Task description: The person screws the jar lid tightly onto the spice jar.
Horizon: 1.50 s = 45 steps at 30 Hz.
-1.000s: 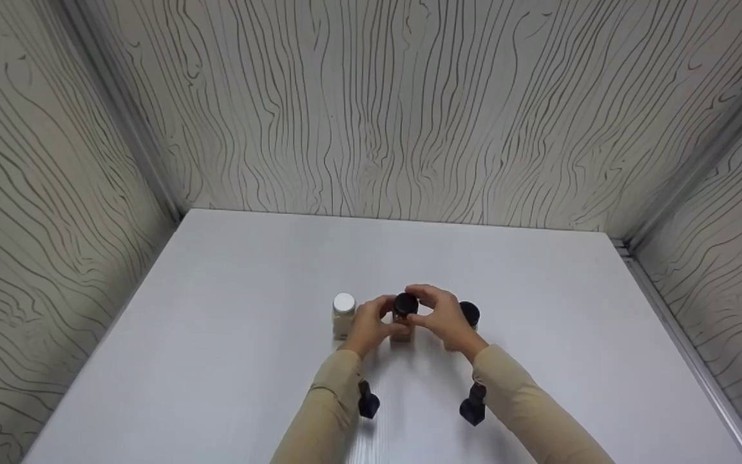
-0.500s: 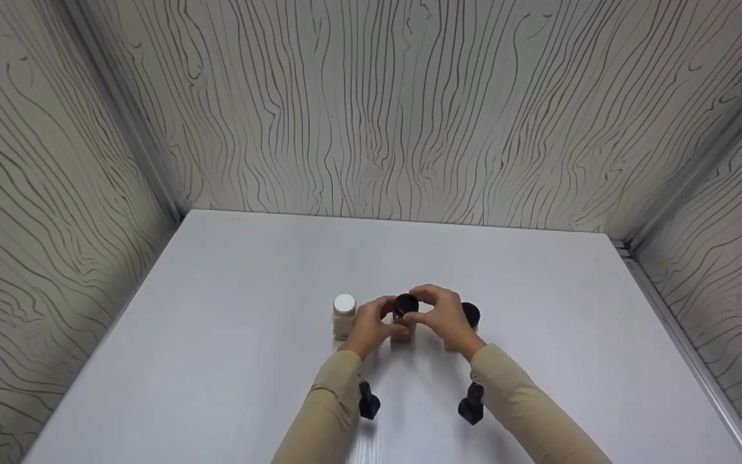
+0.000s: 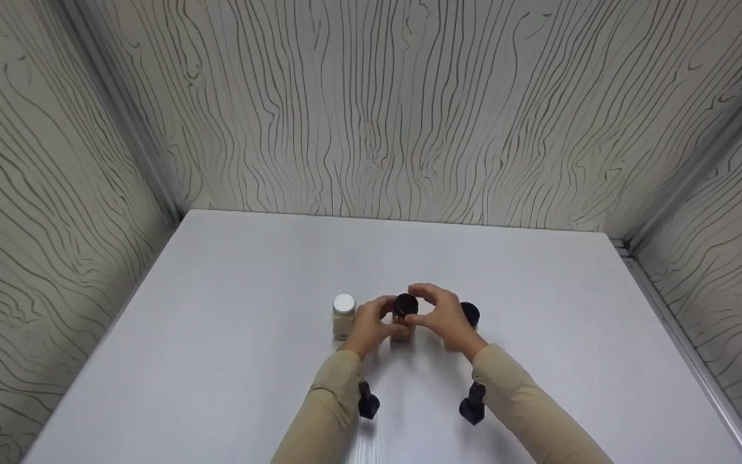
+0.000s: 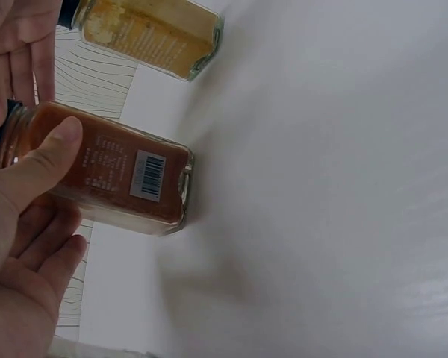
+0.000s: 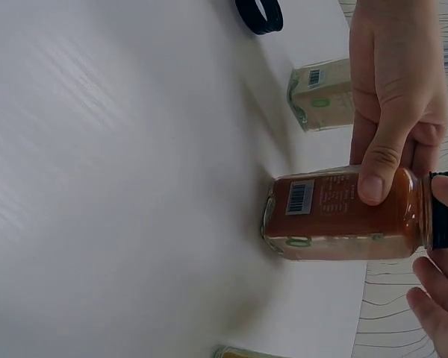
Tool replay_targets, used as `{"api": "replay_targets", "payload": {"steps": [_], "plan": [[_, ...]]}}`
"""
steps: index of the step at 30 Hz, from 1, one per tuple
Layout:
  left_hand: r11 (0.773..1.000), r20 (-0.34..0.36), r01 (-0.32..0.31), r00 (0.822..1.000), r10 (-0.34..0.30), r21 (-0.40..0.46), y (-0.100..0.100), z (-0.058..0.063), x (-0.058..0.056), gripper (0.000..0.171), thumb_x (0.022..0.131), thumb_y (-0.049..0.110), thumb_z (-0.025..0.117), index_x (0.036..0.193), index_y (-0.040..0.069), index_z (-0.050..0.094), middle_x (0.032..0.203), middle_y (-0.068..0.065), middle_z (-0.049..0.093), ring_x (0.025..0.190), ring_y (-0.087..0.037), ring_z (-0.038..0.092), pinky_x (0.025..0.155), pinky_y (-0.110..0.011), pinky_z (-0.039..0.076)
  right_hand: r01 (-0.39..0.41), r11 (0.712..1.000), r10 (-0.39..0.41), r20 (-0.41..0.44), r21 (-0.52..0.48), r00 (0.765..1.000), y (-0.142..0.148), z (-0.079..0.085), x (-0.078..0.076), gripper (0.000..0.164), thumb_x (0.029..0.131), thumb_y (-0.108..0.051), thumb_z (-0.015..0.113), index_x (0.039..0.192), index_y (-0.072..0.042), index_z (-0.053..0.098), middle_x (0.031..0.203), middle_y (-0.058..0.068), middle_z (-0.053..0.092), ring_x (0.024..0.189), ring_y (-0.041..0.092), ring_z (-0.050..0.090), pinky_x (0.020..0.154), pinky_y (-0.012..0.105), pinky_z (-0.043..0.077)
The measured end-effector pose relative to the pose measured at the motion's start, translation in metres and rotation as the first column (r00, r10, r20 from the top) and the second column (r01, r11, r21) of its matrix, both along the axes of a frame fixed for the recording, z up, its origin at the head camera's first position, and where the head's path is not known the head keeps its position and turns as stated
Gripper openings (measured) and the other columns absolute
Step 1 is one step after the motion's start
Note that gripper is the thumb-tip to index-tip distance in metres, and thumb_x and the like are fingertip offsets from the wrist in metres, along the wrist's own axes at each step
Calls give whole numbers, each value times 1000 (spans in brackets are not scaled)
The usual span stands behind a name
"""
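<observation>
Upright on the white table stands a glass spice jar of reddish-orange powder (image 4: 116,168), with a black lid (image 3: 406,304). Its body is gripped by my left hand (image 3: 369,325), the thumb laid across the glass beside the printed barcode label. Around the lid curl the thumb and fingers of my right hand (image 3: 446,318); the right wrist view shows that thumb against the lid's side. A white-lidded jar of pale powder (image 3: 344,317) is just left of my left hand. Partly hidden behind my right hand is a black-lidded jar of yellow powder (image 4: 153,33).
The white table (image 3: 248,270) extends around the jars to a wood-grain patterned wall (image 3: 371,116) at the back. Similar panels rise on both sides. A black device (image 3: 368,403) hangs under the left wrist, and another black device (image 3: 473,406) under the right.
The right thumb and fingers shift very slightly about the black lid. My left hand and all of the jars keep their places.
</observation>
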<state>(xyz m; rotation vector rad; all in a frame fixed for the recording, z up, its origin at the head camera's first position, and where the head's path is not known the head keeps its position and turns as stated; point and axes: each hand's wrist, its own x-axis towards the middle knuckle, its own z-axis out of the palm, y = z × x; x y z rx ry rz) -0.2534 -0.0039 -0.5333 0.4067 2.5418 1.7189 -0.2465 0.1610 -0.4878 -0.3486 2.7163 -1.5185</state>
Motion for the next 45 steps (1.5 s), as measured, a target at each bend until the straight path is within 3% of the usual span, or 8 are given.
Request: {"api": "replay_targets", "payload": {"steps": [9,20,27,31,39,45], "plan": [[999,-12,33,999,-32,23,-3,-1,0,54,75,9,80,124,0,60,126,-18,66,122,-29,61,111,-39,49,-198,978,198,3,-61,980,10,3,-3,51,83,2,69,130,11,52,132,30,56,127,43,53,112,55,43],[1000,15,15,1000,-15,2,-1,0,1,54,75,9,80,124,1,61,127,-16,66,123,-28,61,112,-39,49,-137,988,140,36,-74,989,8,3,-4,47,82,1,71,126,8,57,128,26,62,124,39,58,110,49,47],[1000,12,11,1000,-11,-2,-1,1,1,53,75,9,80,124,1,61,127,-16,66,123,-28,61,111,-38,49,29,997,-28,23,-67,999,0,1,-2,43,74,-2,79,114,4,66,115,20,70,115,34,65,106,45,52],[1000,-6,11,1000,-11,3,-2,1,1,53,74,9,81,122,0,61,125,-18,67,121,-29,62,110,-39,50,78,995,-79,-7,-66,997,-5,-2,-2,43,71,-2,82,111,4,66,111,20,70,110,33,67,102,42,55],[1000,-33,10,999,-10,-12,-1,0,0,49,76,7,79,121,-1,61,120,-18,69,116,-29,65,107,-39,52,-31,996,34,34,-79,999,0,-4,-2,55,75,-1,79,125,11,56,125,27,62,120,41,59,104,47,53],[1000,-18,3,1000,-3,-15,0,-2,0,51,74,7,80,121,-1,62,121,-18,68,117,-30,64,109,-39,51,-106,992,110,55,-69,992,5,-2,-2,52,81,2,72,129,9,54,130,28,59,124,41,56,107,46,50]]}}
